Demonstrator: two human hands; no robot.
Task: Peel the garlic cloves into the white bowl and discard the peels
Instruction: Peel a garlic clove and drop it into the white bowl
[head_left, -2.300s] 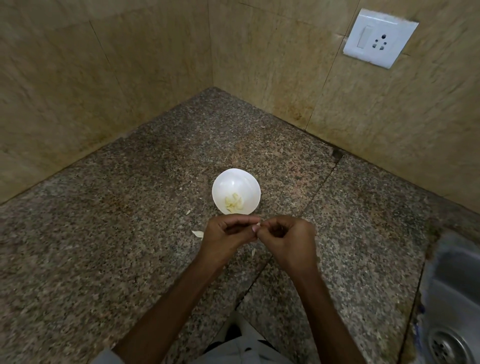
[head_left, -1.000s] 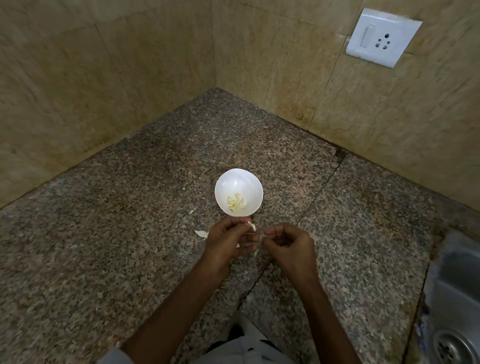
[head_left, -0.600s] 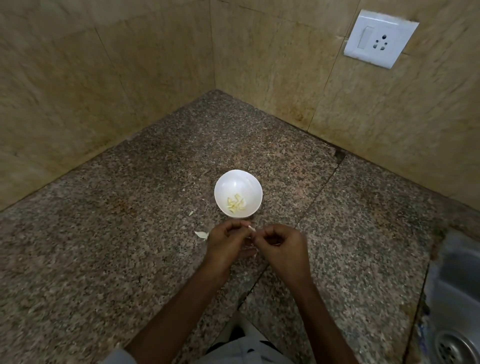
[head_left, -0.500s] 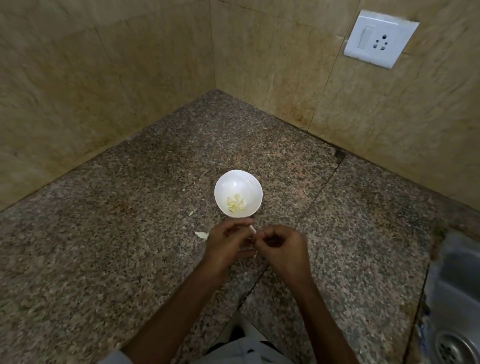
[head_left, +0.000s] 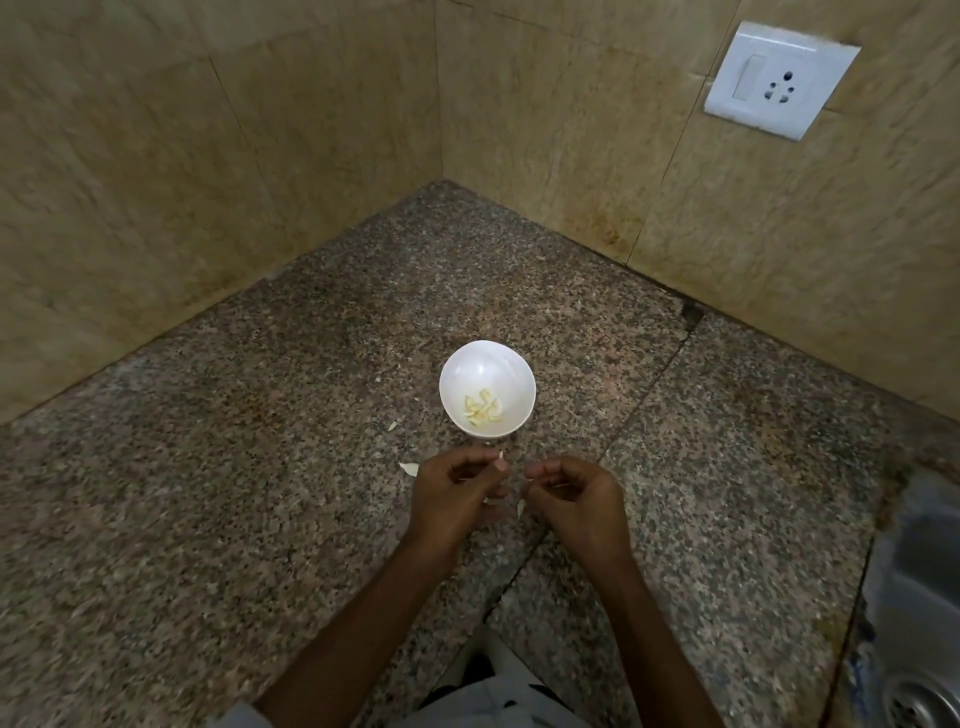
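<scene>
peel scraps (head_left: 409, 468): on granite counter (head_left: 260, 519), front-left of white bowl (head_left: 511, 374)
left hand (head_left: 452, 493): just in front of bowl, fingertips pinch garlic clove (head_left: 501, 457)
white bowl: in full view beyond the hands, peeled cloves (head_left: 483, 408) inside
right hand (head_left: 576, 496): front-right of bowl, narrow gap from left hand, fingers curled; holding anything, cannot tell
socket (head_left: 779, 78): wall, far back-right of bowl
sink (head_left: 914, 597): well right-front of bowl

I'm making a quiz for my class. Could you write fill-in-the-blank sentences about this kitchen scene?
Peeled cloves lie in the white ____. A clove is pinched by the ____ hand. The sink is on the person's ____.
Missing: bowl, left, right.
</scene>
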